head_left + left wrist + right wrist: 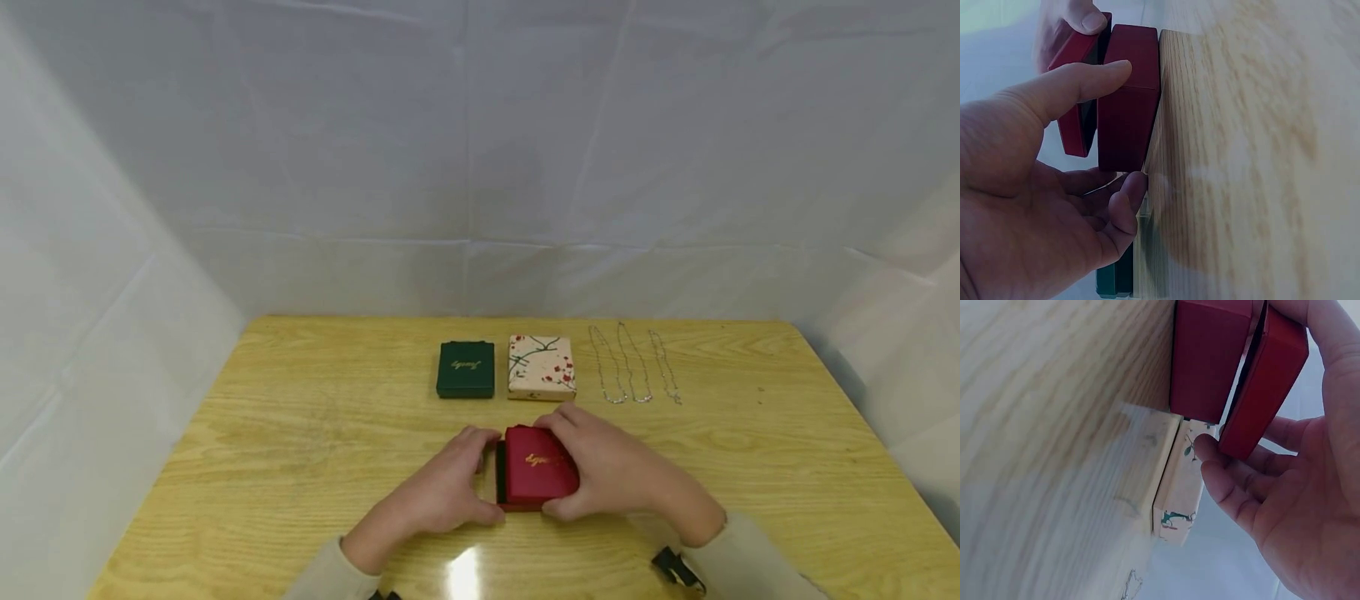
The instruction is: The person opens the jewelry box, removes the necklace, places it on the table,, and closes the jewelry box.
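A small red jewelry box stands on the table, its lid (538,479) lifted off the base and shifted to the right. The base (1127,125) sits on the wood, and a strip of its dark inside shows along the left edge. My left hand (444,490) grips the base from the left, thumb on the near side and fingers on the far side. From the right, my right hand (617,467) holds the lid between thumb and fingers. In the right wrist view the lid (1269,381) tilts away from the base, with a narrow gap between them.
Behind the red box are a dark green box (465,372) with gold lettering and a cream box (542,367) with a floral print. Three thin silver chains (636,367) lie to the right of these. White cloth (465,167) hangs around the wooden table (300,467).
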Demonstrator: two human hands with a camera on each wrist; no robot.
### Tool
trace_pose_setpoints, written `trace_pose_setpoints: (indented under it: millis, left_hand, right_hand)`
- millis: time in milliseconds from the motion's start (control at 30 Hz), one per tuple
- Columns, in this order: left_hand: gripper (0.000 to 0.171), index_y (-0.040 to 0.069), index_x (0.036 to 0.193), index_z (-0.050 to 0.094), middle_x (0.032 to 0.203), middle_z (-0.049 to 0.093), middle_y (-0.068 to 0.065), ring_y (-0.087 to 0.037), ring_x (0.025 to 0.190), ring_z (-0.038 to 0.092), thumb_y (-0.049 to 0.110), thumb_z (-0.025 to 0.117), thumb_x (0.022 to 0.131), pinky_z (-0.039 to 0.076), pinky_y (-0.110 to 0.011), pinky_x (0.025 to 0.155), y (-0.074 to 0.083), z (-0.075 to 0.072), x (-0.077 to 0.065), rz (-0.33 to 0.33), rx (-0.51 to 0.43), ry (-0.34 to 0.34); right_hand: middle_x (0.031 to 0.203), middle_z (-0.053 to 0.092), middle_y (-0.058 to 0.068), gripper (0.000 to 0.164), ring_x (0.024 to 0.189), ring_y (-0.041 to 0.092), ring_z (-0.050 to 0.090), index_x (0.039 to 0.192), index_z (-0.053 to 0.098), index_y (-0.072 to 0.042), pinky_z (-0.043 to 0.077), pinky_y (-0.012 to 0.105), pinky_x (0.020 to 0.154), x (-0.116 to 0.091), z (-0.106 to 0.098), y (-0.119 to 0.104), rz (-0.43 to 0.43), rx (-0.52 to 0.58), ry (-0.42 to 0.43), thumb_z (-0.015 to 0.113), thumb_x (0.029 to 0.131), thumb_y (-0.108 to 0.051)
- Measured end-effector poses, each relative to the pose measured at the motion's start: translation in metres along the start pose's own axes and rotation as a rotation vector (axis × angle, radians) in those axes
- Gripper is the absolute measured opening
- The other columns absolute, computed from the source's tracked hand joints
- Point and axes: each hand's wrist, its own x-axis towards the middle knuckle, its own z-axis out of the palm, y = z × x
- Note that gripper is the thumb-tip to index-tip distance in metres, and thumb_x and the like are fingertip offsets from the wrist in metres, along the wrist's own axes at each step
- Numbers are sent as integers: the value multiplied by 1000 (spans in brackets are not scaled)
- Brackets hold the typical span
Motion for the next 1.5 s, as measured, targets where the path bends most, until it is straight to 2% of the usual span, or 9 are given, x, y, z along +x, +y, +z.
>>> trace_pose_setpoints:
  millis: [333, 767, 1267, 1500]
  left_hand:
    - [93, -2, 151, 46, 135, 54, -5, -21, 114, 55, 20, 96, 75, 52, -39, 101, 1, 0, -1, 3, -22, 1]
    - [95, -3, 150, 46, 128, 55, -4, -20, 108, 55, 20, 97, 74, 52, -35, 94, 0, 0, 0, 19, 0, 9]
    - [101, -3, 155, 40, 136, 55, -8, -21, 116, 56, 18, 97, 75, 51, -43, 104, 0, 0, 0, 7, 9, -2]
    - [103, -3, 157, 39, 135, 55, -7, -20, 116, 55, 18, 97, 75, 50, -44, 105, 0, 0, 0, 3, 11, -3]
  right_hand:
    - [122, 55, -7, 90, 98, 8, 55, 144, 56, -13, 56, 30, 85, 6, 5, -5, -15, -25, -3, 88, 73, -58]
    - [120, 56, -7, 92, 97, 8, 54, 144, 57, -13, 56, 32, 86, 10, 7, -7, -29, -101, 14, 86, 72, -64]
    - [118, 56, -6, 92, 96, 10, 54, 143, 57, -12, 56, 33, 84, 12, 7, -9, -25, -109, -6, 86, 73, -64]
    - [119, 57, -4, 92, 97, 10, 54, 143, 58, -11, 56, 33, 84, 13, 9, -10, -37, -117, 3, 87, 73, -63]
